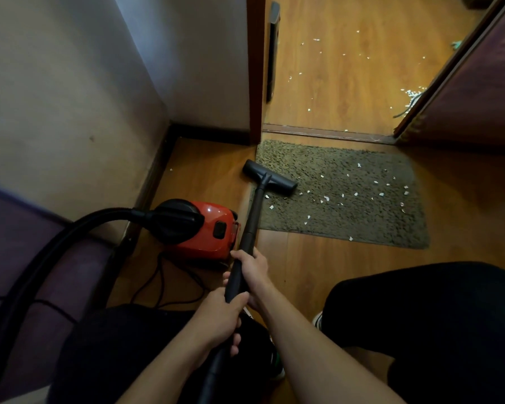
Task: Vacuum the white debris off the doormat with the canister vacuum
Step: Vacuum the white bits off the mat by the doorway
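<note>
A shaggy olive doormat (pixel 347 217) lies on the wood floor before a doorway, with several white debris scraps (pixel 356 194) scattered over its middle and right side. The black floor nozzle (pixel 270 177) rests on the mat's left edge. Its black wand (pixel 252 217) runs back to me. My right hand (pixel 252 268) grips the wand higher up; my left hand (pixel 219 316) grips it lower, near the hose end. The red canister vacuum (pixel 204 228) sits on the floor left of the wand, and its black hose (pixel 56 243) arcs off to the left.
A black power cord (pixel 164 284) loops on the floor by the canister. Walls and a dark baseboard (pixel 155 176) close in the left. A door frame (pixel 255 68) and an open door (pixel 473 83) flank the doorway, with more white scraps (pixel 318 71) beyond. My dark-trousered knees fill the bottom.
</note>
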A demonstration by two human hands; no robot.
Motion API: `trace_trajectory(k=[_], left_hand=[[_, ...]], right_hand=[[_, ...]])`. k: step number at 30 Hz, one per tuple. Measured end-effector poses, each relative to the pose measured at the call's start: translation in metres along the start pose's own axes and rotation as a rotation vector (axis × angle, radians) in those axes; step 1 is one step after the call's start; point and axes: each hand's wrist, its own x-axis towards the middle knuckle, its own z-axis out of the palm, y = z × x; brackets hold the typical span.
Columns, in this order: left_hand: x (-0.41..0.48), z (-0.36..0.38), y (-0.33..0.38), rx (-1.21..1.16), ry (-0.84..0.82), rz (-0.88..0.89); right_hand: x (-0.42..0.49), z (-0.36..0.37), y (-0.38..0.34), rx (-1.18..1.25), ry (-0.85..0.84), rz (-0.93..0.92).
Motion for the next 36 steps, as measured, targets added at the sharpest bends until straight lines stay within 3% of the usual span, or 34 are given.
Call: trace_trajectory(k=[17, 36], left_hand=[[0.026, 0.010, 0.030, 0.039, 0.003, 0.023], [-0.071, -0.032, -0.019, 0.184, -0.029, -0.002]], right_hand=[[0.030, -0.005, -0.026, 0.012, 0.047, -0.020], [-0.058, 0.023, 0.040, 0.126, 0.050, 0.013]])
